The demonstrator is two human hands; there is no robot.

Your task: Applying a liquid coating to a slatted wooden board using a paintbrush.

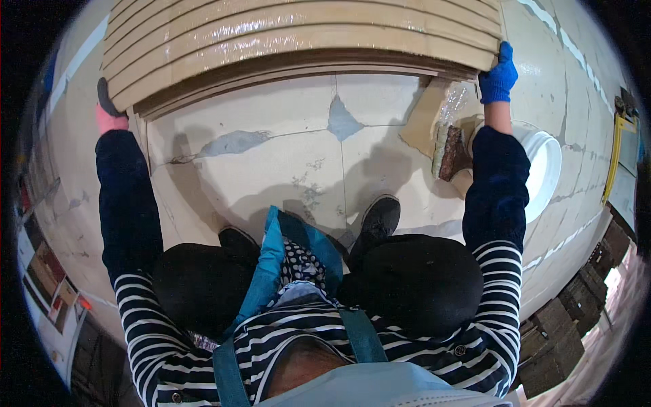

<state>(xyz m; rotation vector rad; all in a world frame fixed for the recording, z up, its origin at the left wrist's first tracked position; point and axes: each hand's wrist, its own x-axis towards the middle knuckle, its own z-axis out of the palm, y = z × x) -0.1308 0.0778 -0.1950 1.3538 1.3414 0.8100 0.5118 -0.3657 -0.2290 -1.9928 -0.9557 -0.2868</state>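
A wide stack of flat brown cardboard, with shiny tape-like film on its upper faces, spans the top of the head view. My left hand, in a pink and dark grey glove, grips the stack's left end near its lower corner. At the right end my right hand, in a blue glove, is closed on the edge, its fingers partly hidden. Both arms reach forward, far apart, on either side of my bent knees.
Beneath the stack lies a pale tiled floor with grey worn patches. By my right forearm stand a white bucket, tape rolls and a torn cardboard piece. Dark brown stacks sit at the lower right. My shoes are close below.
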